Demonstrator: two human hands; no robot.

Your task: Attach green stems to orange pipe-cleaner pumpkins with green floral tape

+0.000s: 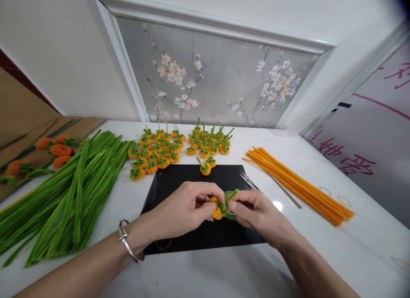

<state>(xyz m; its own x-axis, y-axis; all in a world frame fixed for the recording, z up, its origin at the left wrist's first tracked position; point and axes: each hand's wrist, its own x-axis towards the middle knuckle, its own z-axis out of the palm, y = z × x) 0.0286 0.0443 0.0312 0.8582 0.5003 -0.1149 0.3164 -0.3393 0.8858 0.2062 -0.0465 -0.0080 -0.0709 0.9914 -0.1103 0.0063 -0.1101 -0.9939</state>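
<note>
Over the black mat, my left hand pinches a small orange pipe-cleaner flower from the left, thumb and fingers closed on it. The fingers of my right hand are closed on the flower's fuzzy green stem, which points up and to the right. Just behind the fingers, partly hidden, lies a green ring-shaped roll, perhaps tape. A pair of scissors lies by the mat's right edge, near my right hand. At the mat's far edge sits a finished-looking orange flower with a green stem.
Green pipe cleaners are heaped at the left, beside orange flowers on brown paper. Several orange flowers with wire stems and others with green stems stand behind the mat. Orange pipe cleaners lie at the right with a thin stick.
</note>
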